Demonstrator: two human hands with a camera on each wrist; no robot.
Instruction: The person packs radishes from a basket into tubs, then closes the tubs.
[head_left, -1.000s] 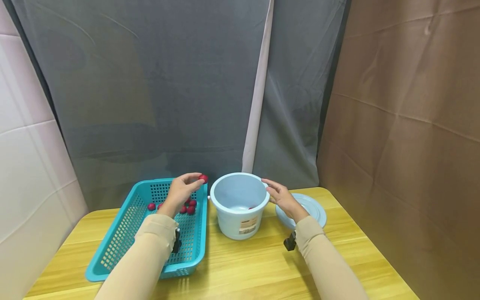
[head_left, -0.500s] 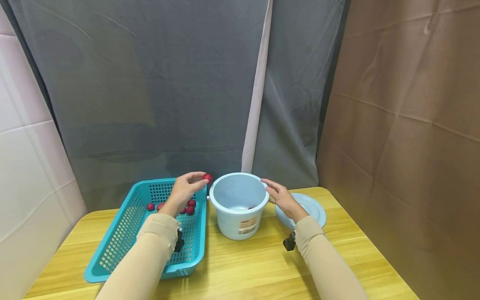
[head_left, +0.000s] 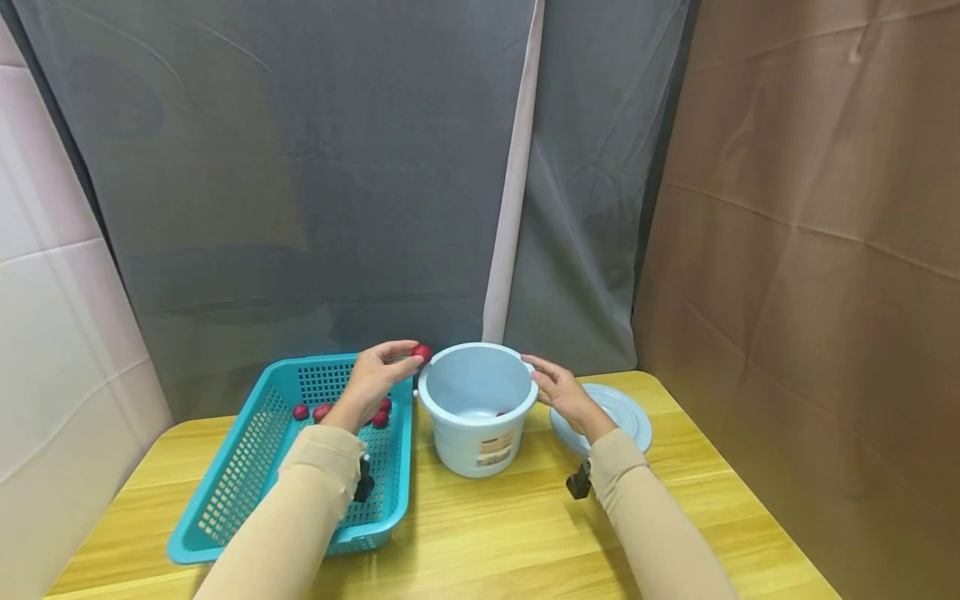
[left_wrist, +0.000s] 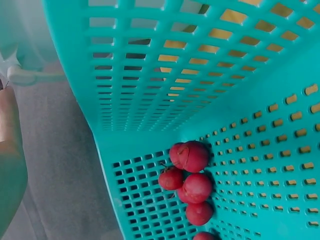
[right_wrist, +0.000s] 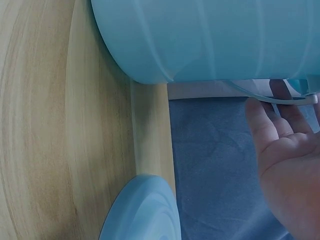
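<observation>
Between my left thumb and fingertips sits one red fruit, pinched lightly, the other fingers of my left hand curled loosely round it. That hand is raised over the far right corner of the teal basket, and the fruit itself hangs just beside the near-left rim of the pale blue bucket, almost at the rim's height. My right hand lies with fingers relaxed and nearly straight against the bucket's right side, the fingertips touching the rim; it curls round nothing.

From the left wrist view I cannot see the pinched fruit at all: only the edge of my palm shows at the left border, with the basket wall filling most of the frame. Several more red fruits lie clustered on the basket floor below my hand, one cut off by the bottom edge, so I cannot count them surely. Inside the bucket a sliver of red shows low against the wall in the head view, too small to make out clearly. From the right wrist view my fingers reach up toward the bucket's thin white handle, though their tips run out of frame. A round pale blue lid lies flat on the wooden table just behind my right wrist, partly hidden by it.
</observation>
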